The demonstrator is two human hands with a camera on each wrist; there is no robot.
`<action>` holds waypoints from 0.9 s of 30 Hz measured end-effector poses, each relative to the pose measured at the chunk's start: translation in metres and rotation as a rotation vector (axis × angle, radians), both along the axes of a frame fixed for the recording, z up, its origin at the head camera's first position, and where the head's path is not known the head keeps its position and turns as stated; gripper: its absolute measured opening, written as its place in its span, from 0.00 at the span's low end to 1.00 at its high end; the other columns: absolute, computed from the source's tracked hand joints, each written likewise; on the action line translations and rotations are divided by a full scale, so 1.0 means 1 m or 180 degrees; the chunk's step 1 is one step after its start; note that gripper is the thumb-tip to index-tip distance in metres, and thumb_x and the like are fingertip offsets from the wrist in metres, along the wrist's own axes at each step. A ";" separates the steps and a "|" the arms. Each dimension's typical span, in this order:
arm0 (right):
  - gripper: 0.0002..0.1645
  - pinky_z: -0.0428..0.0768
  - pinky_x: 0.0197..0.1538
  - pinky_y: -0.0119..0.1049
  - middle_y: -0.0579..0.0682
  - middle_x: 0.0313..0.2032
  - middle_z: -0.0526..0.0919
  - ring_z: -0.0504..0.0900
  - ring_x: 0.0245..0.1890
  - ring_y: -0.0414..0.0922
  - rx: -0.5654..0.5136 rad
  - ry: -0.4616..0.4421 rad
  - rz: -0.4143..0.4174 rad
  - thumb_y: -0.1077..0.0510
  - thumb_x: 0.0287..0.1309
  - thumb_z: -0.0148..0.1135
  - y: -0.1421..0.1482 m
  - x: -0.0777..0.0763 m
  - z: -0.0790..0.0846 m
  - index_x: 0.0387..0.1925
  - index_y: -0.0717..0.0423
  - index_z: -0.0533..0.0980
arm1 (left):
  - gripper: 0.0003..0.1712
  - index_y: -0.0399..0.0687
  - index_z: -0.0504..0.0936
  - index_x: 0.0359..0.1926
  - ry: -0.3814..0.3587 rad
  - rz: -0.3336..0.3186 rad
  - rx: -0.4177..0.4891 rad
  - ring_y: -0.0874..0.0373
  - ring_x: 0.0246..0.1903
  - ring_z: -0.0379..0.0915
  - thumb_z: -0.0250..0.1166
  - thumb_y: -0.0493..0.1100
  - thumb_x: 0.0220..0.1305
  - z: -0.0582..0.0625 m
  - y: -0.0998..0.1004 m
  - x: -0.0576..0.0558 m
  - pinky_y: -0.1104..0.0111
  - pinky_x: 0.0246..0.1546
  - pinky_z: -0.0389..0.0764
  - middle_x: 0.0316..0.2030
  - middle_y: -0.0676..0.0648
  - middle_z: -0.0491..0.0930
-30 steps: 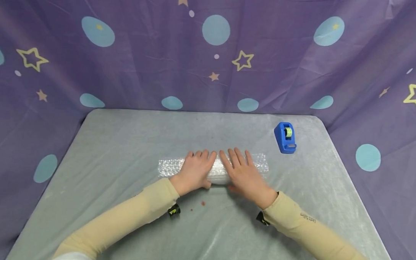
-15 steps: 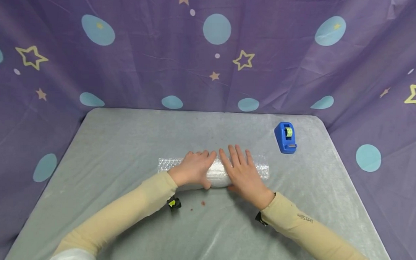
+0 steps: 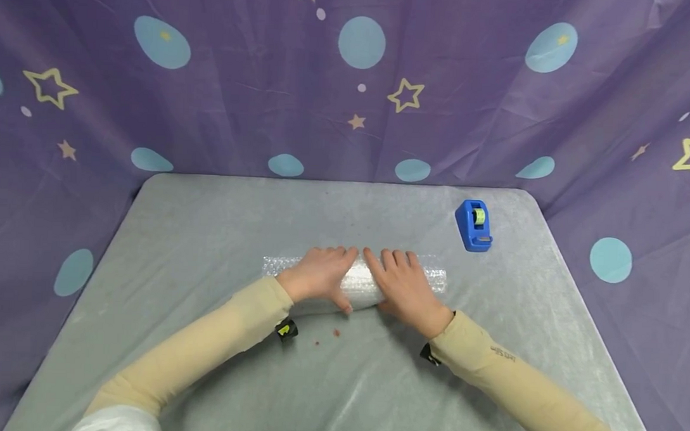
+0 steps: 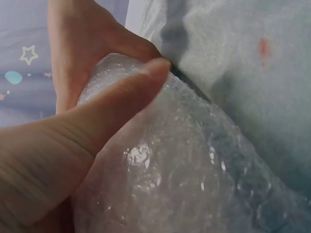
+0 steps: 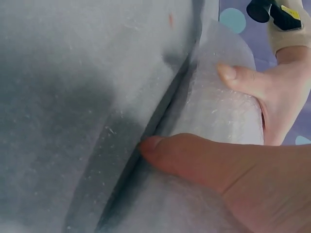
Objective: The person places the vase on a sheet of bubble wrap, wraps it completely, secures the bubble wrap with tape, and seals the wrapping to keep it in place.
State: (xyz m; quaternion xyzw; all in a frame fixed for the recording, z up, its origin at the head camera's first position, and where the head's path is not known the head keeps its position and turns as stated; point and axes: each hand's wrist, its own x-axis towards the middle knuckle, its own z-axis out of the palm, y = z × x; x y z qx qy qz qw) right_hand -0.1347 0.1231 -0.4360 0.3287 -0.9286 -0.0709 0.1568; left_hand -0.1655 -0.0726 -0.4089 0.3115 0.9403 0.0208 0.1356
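Note:
A roll of clear bubble wrap (image 3: pixel 361 281) lies crosswise on the cloth-covered table, its ends showing past both hands. The left hand (image 3: pixel 320 275) grips it left of the middle, fingers over the far side and thumb along the near side. In the left wrist view that thumb (image 4: pixel 121 99) lies across the bubbled plastic. My right hand (image 3: pixel 406 292) holds the roll right of the middle, fingertips bent over the top. The right wrist view shows its thumb (image 5: pixel 189 155) against the near side, where the wrap meets the table. Anything inside the roll is hidden.
A blue tape dispenser (image 3: pixel 474 226) with a greenish roll of tape stands at the back right. Small reddish spots (image 3: pixel 336 333) mark the grey table cover (image 3: pixel 253 218). Purple curtains (image 3: pixel 235 91) with stars and dots hang behind and at both sides.
The right hand's fingers, stretched forward over the roll half a second ago, are now bent down over it. The left thumb has shifted slightly along the near side. The tape dispenser stays put.

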 end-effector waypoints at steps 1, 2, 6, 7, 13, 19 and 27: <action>0.66 0.73 0.44 0.50 0.57 0.41 0.74 0.74 0.39 0.55 -0.0015 -0.0023 0.0009 0.38 0.18 0.80 0.000 -0.001 0.001 0.64 0.55 0.61 | 0.67 0.43 0.61 0.64 -0.0029 0.0026 0.0010 0.50 0.41 0.75 0.74 0.73 0.24 0.001 0.000 0.000 0.59 0.32 0.77 0.45 0.44 0.76; 0.66 0.73 0.44 0.50 0.56 0.40 0.74 0.74 0.39 0.55 -0.0027 -0.0042 0.0020 0.38 0.18 0.80 -0.001 -0.002 0.001 0.63 0.55 0.62 | 0.70 0.43 0.59 0.66 -0.0052 0.0046 0.0028 0.49 0.43 0.75 0.74 0.73 0.23 0.001 -0.001 0.000 0.58 0.33 0.77 0.47 0.43 0.76; 0.63 0.74 0.43 0.50 0.56 0.39 0.74 0.75 0.37 0.55 -0.0059 -0.0138 0.0045 0.40 0.19 0.80 -0.001 -0.006 0.003 0.61 0.56 0.63 | 0.79 0.43 0.47 0.72 -0.0028 0.0083 0.0081 0.46 0.56 0.67 0.72 0.76 0.21 0.001 -0.002 0.000 0.53 0.46 0.74 0.61 0.41 0.67; 0.62 0.74 0.43 0.50 0.56 0.39 0.74 0.75 0.37 0.55 -0.0043 -0.0184 0.0040 0.41 0.20 0.80 -0.001 -0.007 0.004 0.61 0.56 0.62 | 0.80 0.45 0.45 0.73 0.0031 0.0088 0.0095 0.46 0.58 0.65 0.71 0.77 0.21 0.000 -0.002 0.001 0.51 0.49 0.73 0.63 0.41 0.64; 0.62 0.74 0.43 0.49 0.56 0.40 0.74 0.75 0.38 0.54 0.0078 -0.0425 -0.0014 0.41 0.21 0.79 -0.001 -0.012 0.009 0.61 0.56 0.62 | 0.81 0.49 0.46 0.73 0.0640 0.0053 0.0231 0.47 0.58 0.62 0.70 0.79 0.18 -0.011 -0.002 0.006 0.50 0.48 0.68 0.62 0.41 0.63; 0.63 0.74 0.43 0.49 0.56 0.42 0.74 0.75 0.39 0.54 0.0130 -0.0593 -0.0013 0.39 0.21 0.79 -0.003 -0.016 0.011 0.63 0.55 0.61 | 0.77 0.44 0.51 0.71 0.1181 0.0019 0.0197 0.46 0.54 0.64 0.71 0.76 0.22 -0.020 -0.002 0.016 0.48 0.50 0.66 0.57 0.41 0.66; 0.59 0.74 0.42 0.49 0.54 0.41 0.74 0.74 0.38 0.52 0.0128 -0.0896 -0.0009 0.41 0.26 0.77 -0.003 -0.023 0.018 0.62 0.53 0.61 | 0.73 0.39 0.51 0.70 0.1678 0.0123 0.0216 0.44 0.53 0.66 0.72 0.72 0.28 -0.032 -0.002 0.027 0.45 0.53 0.64 0.55 0.39 0.69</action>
